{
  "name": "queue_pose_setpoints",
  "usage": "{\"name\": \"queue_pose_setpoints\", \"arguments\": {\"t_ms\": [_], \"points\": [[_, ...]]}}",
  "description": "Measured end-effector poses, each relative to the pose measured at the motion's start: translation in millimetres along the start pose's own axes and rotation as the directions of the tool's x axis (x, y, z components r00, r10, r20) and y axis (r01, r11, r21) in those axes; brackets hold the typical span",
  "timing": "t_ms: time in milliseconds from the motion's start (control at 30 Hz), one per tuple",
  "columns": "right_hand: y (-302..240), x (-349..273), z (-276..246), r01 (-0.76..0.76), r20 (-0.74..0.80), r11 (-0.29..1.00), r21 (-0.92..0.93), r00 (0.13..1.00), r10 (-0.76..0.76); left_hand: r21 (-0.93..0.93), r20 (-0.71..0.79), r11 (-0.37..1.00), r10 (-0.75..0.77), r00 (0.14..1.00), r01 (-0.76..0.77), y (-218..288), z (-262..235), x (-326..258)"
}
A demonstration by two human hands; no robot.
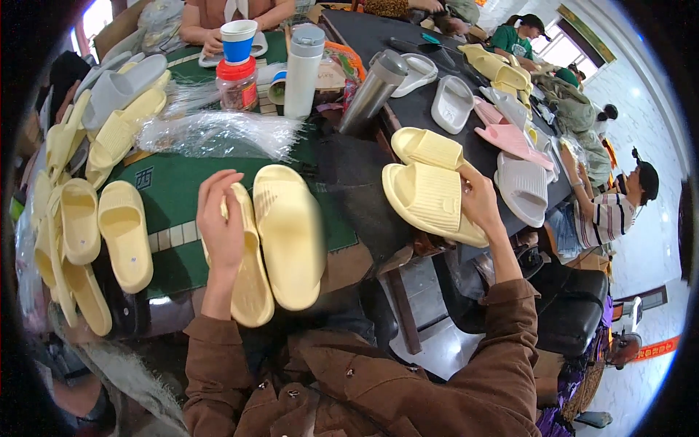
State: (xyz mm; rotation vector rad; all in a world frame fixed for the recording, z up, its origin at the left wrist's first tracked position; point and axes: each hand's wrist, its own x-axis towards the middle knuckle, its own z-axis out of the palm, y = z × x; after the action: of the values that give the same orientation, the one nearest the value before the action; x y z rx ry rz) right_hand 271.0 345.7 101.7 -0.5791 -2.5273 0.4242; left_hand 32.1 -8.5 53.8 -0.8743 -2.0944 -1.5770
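My left hand point(221, 222) is closed on the side of a pale yellow slipper point(251, 280), covering part of its strap. Right beside it, a second yellow slipper point(284, 251) lies sole down, its right edge blurred. Farther right, my right hand point(480, 200) grips a ribbed yellow slipper point(422, 197) near the edge of the dark table. Another yellow slipper point(429, 148) sits against its far side. Which of these two the hidden fingers of my right hand reach, I cannot tell.
Several yellow slippers point(125, 237) are heaped at the left. Clear plastic ties point(218, 135), a red-lidded jar point(237, 84), a white bottle point(303, 73) and a steel tumbler point(373, 91) stand ahead. Grey and pink slippers point(513, 142) line the dark table point(364, 33). Other people sit around.
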Motion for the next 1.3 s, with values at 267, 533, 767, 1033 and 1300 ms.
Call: {"name": "queue_pose_setpoints", "arguments": {"t_ms": [267,533,767,1033,1300], "points": [[-85.7,-31.3,-0.5,-0.061,0.115,0.997,0.043,0.992,0.056,0.172,0.221,0.985,-0.038,0.975,-0.001,42.5,-37.6,-95.9],[-110.7,-74.7,-3.2,-0.141,0.139,0.935,0.326,0.985,0.1,0.426,0.299,0.897,-0.014,0.954,-0.12,20.0,-10.7,-106.8],[-174.3,-114.4,16.9,-0.264,0.306,0.664,0.699,0.95,0.056,0.521,0.235,0.849,-0.042,0.971,-0.089,5.6,12.6,-88.3],[-179.0,-100.9,60.7,-0.299,0.346,0.493,0.817,0.938,-0.003,0.546,0.165,0.833,-0.007,0.986,-0.086,9.6,-18.3,-84.7],[-184.9,-65.5,120.3,-0.22,0.23,0.564,0.796,0.972,0.055,0.613,0.083,0.785,0.046,0.995,-0.088,-12.7,-32.0,-80.6]]}}
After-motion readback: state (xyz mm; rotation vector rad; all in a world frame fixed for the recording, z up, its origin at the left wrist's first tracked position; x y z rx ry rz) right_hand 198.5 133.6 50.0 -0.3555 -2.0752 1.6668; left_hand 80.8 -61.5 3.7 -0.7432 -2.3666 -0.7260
